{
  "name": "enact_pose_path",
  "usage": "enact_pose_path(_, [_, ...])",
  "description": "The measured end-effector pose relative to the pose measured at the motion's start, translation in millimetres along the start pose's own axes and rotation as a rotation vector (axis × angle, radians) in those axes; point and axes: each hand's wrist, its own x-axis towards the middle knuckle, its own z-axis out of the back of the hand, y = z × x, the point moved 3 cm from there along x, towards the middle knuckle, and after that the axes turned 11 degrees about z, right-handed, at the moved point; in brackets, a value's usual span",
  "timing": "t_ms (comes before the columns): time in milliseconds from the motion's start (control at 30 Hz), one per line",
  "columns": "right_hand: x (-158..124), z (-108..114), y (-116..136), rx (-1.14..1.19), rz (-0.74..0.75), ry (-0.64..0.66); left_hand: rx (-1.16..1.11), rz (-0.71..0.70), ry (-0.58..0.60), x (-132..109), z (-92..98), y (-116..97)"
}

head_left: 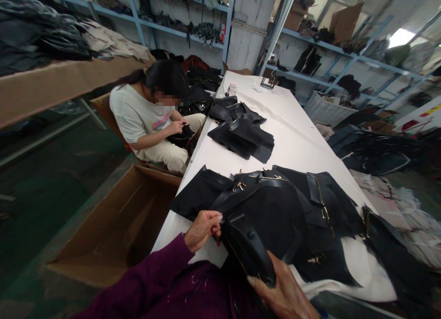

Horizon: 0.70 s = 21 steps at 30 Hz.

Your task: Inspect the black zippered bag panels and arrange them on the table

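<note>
A black leather-like bag piece [250, 243] with a rounded end and a zipper along its side is held between my two hands at the near table edge. My left hand [203, 229] is closed in a pinch at its upper left end; what sits between the fingertips is too small to make out clearly. Wrapped round the lower right end is my right hand [284, 287], thumb on the near side. Just beyond lie black fabric bag panels [272, 213] with gold zippers, and a gold zipper pull [239, 186] rests on one of them.
A co-worker [148, 121] sits at the table's left side, handling a black piece. More black panels [243, 133] lie farther up the white table [292, 112]. An open cardboard box [113, 232] stands on the floor at left. Blue shelving [310, 39] lines the back.
</note>
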Motion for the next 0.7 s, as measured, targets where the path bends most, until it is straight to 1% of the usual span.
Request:
enact_pose_path(100, [9,-6,3,0.019,0.042,0.072,0.007,0.005,0.047,-4,-8.6,1])
enact_pose_path(167, [16,-3,6,0.028,0.056,0.066,0.02,0.031,0.081,-5,-14.4,8])
enact_pose_path(233, [21,4,8,0.041,0.063,0.043,-0.024,0.069,0.104,-4,-17.9,18])
enact_pose_path(333, [21,21,6,0.058,0.04,0.005,-0.214,0.103,0.107,4,-15.7,27])
enact_pose_path(400, [15,30,1,0.067,-0.001,-0.008,-0.318,0.13,0.108,9,-11.4,28])
enact_pose_path(467, [6,35,-6,0.088,-0.064,0.001,-0.357,0.153,0.109,13,-7.7,26])
enact_pose_path(533, [-1,32,-11,0.078,-0.081,0.038,-0.365,0.16,0.104,16,-6.4,23])
enact_pose_path(633, [-5,18,-12,0.016,-0.007,0.106,-0.343,0.161,0.09,15,-10.0,19])
enact_pose_path(700, [-3,9,-11,0.022,0.02,0.104,-0.291,0.147,0.105,12,-15.2,19])
